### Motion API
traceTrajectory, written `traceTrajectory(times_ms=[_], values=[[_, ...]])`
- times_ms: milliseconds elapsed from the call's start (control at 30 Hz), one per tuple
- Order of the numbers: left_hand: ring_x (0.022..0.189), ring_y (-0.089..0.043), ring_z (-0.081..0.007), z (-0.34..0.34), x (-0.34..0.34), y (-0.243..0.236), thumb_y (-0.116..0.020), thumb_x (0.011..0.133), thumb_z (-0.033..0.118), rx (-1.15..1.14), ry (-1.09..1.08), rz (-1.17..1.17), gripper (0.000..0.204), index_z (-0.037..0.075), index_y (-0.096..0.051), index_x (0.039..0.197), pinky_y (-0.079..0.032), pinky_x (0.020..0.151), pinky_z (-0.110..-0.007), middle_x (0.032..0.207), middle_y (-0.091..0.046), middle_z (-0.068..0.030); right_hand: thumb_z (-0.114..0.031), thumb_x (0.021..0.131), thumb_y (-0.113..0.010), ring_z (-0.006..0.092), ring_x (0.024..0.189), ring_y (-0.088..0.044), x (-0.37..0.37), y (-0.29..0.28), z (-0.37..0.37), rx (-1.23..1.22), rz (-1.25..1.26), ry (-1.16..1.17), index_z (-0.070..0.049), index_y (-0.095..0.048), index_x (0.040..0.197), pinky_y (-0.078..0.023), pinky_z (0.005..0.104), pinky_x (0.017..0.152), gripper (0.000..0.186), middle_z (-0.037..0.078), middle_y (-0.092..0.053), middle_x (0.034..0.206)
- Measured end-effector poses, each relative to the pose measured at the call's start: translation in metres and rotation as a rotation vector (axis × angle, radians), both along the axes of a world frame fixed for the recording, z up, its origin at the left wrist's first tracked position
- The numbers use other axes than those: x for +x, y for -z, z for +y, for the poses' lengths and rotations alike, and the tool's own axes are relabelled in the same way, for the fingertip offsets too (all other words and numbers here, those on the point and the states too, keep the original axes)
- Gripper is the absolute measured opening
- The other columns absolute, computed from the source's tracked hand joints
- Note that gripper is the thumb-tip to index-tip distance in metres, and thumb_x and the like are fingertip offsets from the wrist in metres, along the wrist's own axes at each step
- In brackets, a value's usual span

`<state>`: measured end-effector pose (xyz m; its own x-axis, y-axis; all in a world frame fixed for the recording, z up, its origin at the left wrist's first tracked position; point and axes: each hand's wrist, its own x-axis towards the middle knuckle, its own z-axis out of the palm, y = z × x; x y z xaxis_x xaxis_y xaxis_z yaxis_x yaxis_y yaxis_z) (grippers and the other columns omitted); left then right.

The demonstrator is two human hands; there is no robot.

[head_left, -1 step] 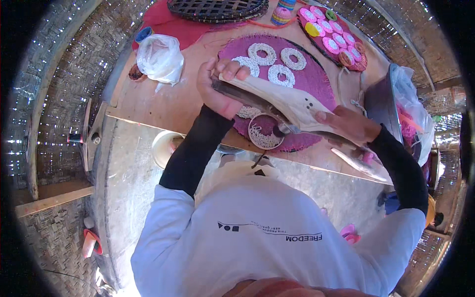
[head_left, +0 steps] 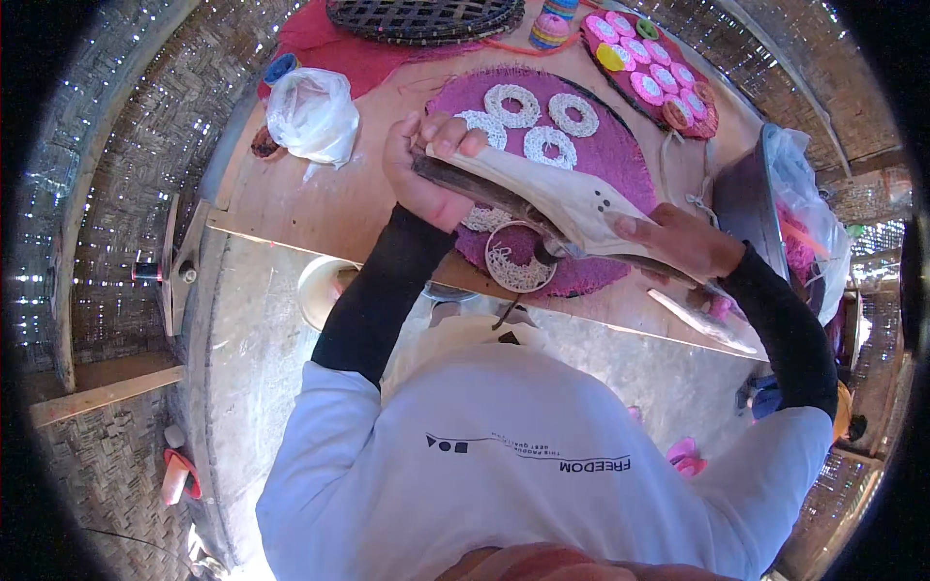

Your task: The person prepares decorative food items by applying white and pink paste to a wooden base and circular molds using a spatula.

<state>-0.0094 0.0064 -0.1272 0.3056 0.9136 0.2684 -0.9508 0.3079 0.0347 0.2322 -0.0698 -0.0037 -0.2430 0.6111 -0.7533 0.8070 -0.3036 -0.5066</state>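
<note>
My left hand (head_left: 421,174) and my right hand (head_left: 686,242) are both closed round the ends of a long wooden hand press (head_left: 552,194). The press has a pale upper lever over a darker lower one, held slantwise above the table. Under its middle is a dark round end, right above a shallow round ring mould (head_left: 499,239) partly filled with thin white strands. The mould lies on a round purple mesh mat (head_left: 620,174). Several rings of white dough strands (head_left: 511,106) lie on that mat beyond the press; my left hand partly covers some.
A white plastic bag (head_left: 312,114) stands on the left of the wooden table (head_left: 281,208). Dark woven trays (head_left: 426,19) and a mat with pink rings (head_left: 659,73) are at the back. A large tub (head_left: 746,189) stands right; a pale stick (head_left: 697,320) lies at the front edge.
</note>
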Motion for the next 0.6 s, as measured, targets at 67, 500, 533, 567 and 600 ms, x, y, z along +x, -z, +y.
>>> traceTrajectory(times_ms=[67, 500, 533, 567, 600], values=[[0.063, -0.04, -0.0143, 0.001, -0.004, -0.006, -0.044, 0.081, 0.03, 0.054, 0.01, 0.023, 0.024, 0.016, -0.04, 0.061, -0.035, 0.067, -0.029, 0.057, -0.039, 0.0035, -0.063, 0.079, -0.038, 0.0119, 0.041, -0.046, -0.004, 0.003, 0.001, 0.081, -0.052, -0.037, 0.001, -0.056, 0.062, -0.036, 0.0267, 0.041, 0.069, 0.003, -0.045, 0.046], [0.064, -0.04, -0.0134, -0.01, -0.041, 0.003, -0.043, 0.081, 0.021, -0.009, -0.062, 0.158, 0.019, 0.016, -0.037, 0.064, -0.035, 0.068, -0.028, 0.058, -0.037, 0.0041, -0.062, 0.079, -0.041, 0.0101, 0.035, -0.04, -0.028, 0.026, -0.007, 0.15, 0.039, -0.022, -0.002, -0.054, 0.053, -0.031, 0.0268, 0.035, 0.067, 0.002, -0.039, 0.04], [0.064, -0.04, -0.0134, -0.012, -0.036, 0.006, -0.043, 0.081, 0.021, -0.009, -0.069, 0.157, 0.019, 0.016, -0.037, 0.064, -0.035, 0.068, -0.028, 0.058, -0.037, 0.0041, -0.062, 0.079, -0.041, 0.0099, 0.035, -0.04, -0.023, 0.022, -0.008, 0.081, 0.011, -0.028, -0.001, -0.054, 0.054, -0.031, 0.026, 0.035, 0.067, 0.002, -0.039, 0.04], [0.065, -0.039, -0.0136, -0.015, -0.028, 0.007, -0.042, 0.082, 0.021, -0.061, -0.052, 0.15, 0.02, 0.016, -0.036, 0.064, -0.036, 0.067, -0.028, 0.058, -0.036, 0.0044, -0.062, 0.079, -0.041, 0.0099, 0.035, -0.04, -0.021, 0.016, -0.008, 0.081, 0.011, -0.035, -0.001, -0.054, 0.054, -0.031, 0.026, 0.035, 0.067, 0.002, -0.039, 0.04], [0.065, -0.039, -0.0138, -0.016, -0.023, 0.009, -0.042, 0.082, 0.022, -0.114, -0.034, 0.141, 0.021, 0.016, -0.035, 0.064, -0.036, 0.066, -0.028, 0.057, -0.035, 0.0048, -0.062, 0.078, -0.042, 0.0094, 0.035, -0.04, -0.018, 0.01, -0.008, 0.08, -0.027, -0.018, -0.001, -0.054, 0.055, -0.031, 0.0257, 0.034, 0.067, 0.001, -0.039, 0.04]])
